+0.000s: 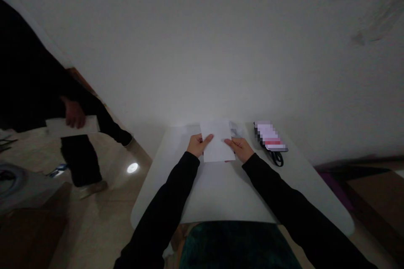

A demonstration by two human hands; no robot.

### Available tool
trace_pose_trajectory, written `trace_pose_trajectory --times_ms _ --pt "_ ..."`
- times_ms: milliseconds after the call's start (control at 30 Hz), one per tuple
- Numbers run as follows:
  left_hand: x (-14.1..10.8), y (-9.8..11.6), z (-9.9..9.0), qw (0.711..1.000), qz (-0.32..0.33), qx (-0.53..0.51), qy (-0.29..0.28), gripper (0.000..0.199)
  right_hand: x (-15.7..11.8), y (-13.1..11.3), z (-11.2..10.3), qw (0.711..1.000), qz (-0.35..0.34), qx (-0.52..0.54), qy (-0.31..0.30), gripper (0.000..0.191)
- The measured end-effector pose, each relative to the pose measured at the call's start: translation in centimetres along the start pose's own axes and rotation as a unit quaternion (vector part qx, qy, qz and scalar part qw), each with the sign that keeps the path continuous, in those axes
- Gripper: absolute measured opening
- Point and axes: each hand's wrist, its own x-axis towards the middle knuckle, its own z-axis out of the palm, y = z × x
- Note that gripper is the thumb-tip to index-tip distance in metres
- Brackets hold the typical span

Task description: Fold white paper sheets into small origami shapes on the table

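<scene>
Between my two hands is a white sheet of paper (217,147), raised above the far part of the white table. My left hand (197,144) pinches its left edge, thumb on the near face and fingers behind. On the right edge, my right hand (240,148) grips in the same way. A bit of red shows under the sheet's lower right corner; what it belongs to is hidden. Behind the paper's right side lies something pale and crumpled (236,129) that I cannot make out.
A phone (270,138) with a blurred screen and a black strap (277,158) lies at the right of the white table (227,201). A wall stands directly behind. At left, another person in black (38,80) carries white papers (57,127). A dark green chair (236,246) is at the front.
</scene>
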Motion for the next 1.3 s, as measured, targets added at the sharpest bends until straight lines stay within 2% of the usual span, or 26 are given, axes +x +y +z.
trace_pose_trajectory --times_ms 100,133,200,233,333,433,667,767,900,967,1000,1067,1167,1300 --pt "0.2 -0.5 -0.5 0.999 -0.029 0.011 -0.01 0.046 0.5 0.1 -0.7 0.995 -0.052 0.018 0.088 0.048" --pt "0.3 -0.6 -0.5 0.999 -0.034 0.009 -0.01 0.046 0.6 0.1 -1.0 0.993 -0.06 0.039 0.096 0.053" --pt "0.4 -0.7 -0.6 0.999 -0.043 -0.01 -0.008 0.046 0.7 -0.1 -1.3 0.992 -0.071 0.078 0.07 0.058" --pt "0.4 -0.7 -0.6 0.998 -0.051 -0.027 -0.008 0.046 0.7 -0.1 -1.4 0.992 -0.083 0.083 0.053 0.055" --pt "0.4 -0.4 -0.5 0.992 -0.087 -0.093 -0.014 0.046 0.6 -0.1 -1.3 0.99 -0.127 0.053 0.021 0.032" --pt "0.4 -0.1 -0.6 0.982 -0.119 -0.146 -0.021 0.044 0.6 0.2 -1.0 0.99 -0.134 0.052 -0.002 0.02" --pt "0.8 -1.1 -0.7 0.978 -0.148 -0.142 -0.04 0.042 1.1 0.4 -2.0 0.991 -0.127 0.047 -0.01 0.019" --pt "0.8 -1.1 -0.8 0.985 -0.116 -0.112 -0.063 0.05 1.1 0.1 -2.4 0.991 -0.129 0.04 -0.008 0.019" --pt "0.5 -0.2 -1.1 0.993 -0.035 -0.083 -0.077 0.085 1.0 -0.6 -2.3 0.991 -0.112 0.076 0.014 0.024" --pt "0.3 0.4 -1.2 0.994 0.005 -0.076 -0.075 0.092 0.9 -1.0 -2.1 0.991 -0.106 0.082 0.018 0.026" --pt "0.2 0.6 -1.2 0.995 0.027 -0.064 -0.073 0.088 0.8 -1.2 -2.0 0.991 -0.104 0.081 0.017 0.027" --pt "0.2 0.7 -1.2 0.994 0.06 -0.022 -0.084 0.067 0.5 -1.7 -1.9 0.991 -0.106 0.078 0.011 0.028" --pt "0.2 0.5 -1.1 0.992 0.068 0.029 -0.107 0.034 0.2 -2.2 -1.9 0.988 -0.128 0.085 -0.019 0.027" --pt "0.3 0.1 -1.2 0.995 0.069 0.018 -0.067 0.028 0.1 -2.3 -2.2 0.98 -0.173 0.053 -0.079 0.025"
